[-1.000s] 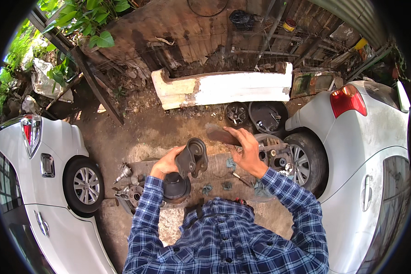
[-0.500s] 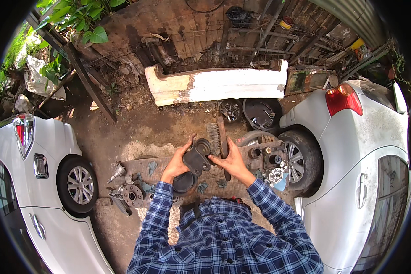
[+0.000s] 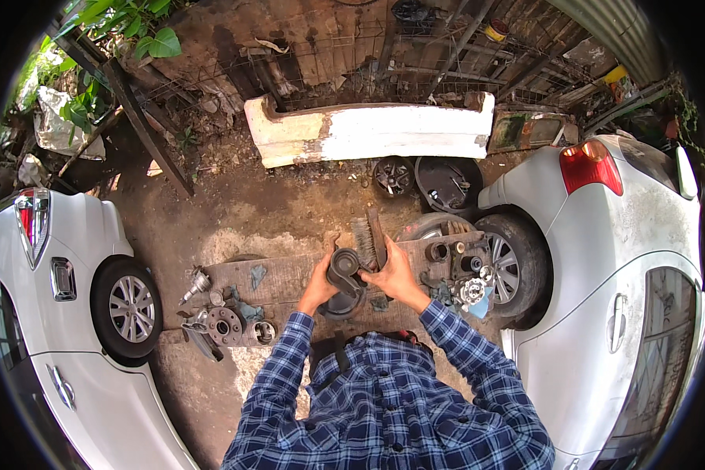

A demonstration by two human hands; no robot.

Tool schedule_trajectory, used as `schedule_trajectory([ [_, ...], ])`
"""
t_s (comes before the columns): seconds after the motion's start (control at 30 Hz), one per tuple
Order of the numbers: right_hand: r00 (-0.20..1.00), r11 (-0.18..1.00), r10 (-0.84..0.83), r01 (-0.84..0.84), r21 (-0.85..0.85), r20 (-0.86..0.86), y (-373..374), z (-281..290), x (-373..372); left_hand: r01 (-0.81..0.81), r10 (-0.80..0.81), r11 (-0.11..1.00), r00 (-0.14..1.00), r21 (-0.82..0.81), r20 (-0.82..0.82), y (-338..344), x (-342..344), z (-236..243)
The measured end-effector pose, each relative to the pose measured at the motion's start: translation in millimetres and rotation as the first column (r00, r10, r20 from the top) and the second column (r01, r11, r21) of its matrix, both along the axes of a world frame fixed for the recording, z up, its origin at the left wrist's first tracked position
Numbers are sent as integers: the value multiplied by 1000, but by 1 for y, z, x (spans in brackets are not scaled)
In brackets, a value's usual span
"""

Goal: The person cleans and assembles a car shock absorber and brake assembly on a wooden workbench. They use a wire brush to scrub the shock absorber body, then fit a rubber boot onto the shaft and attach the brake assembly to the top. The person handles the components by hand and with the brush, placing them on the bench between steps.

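In front of my body, above a wooden bench (image 3: 290,270), my left hand (image 3: 316,285) is closed around a dark metal car part (image 3: 343,263) with a round, cup-like end. That round end faces up toward me. My right hand (image 3: 400,279) grips a wire brush (image 3: 377,237) by its wooden back, bristles pointing left. The bristles are close beside the part; whether they touch cannot be made out. Fingertips of my right hand reach the part's right edge. Beneath the part sits a dark round dish (image 3: 338,309), partly hidden.
Metal parts, including a round hub (image 3: 225,326), lie at the bench's left end. More parts surround a silver ring-shaped piece (image 3: 473,292) on the right. Silver cars (image 3: 82,376) (image 3: 560,345) flank the bench. Beyond it are a black basin (image 3: 451,205) and a white bumper (image 3: 368,135).
My left hand has turned the part, so its round end now faces up and its flat, two-holed side no longer shows. The brush stays in my right hand, slightly shifted left.
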State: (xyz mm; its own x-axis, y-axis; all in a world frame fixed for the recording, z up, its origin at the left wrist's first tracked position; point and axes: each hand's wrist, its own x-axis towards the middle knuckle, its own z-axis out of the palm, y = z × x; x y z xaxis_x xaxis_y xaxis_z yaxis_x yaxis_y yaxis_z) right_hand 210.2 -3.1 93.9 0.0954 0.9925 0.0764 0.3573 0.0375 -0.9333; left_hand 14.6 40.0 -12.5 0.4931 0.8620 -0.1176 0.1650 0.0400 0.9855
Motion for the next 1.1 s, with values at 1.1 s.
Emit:
schedule_trajectory([
  [1.1,967,960,-252,253,-120,27,-30,-46,-1,281,-281,959,960,-36,12,4,35,46],
])
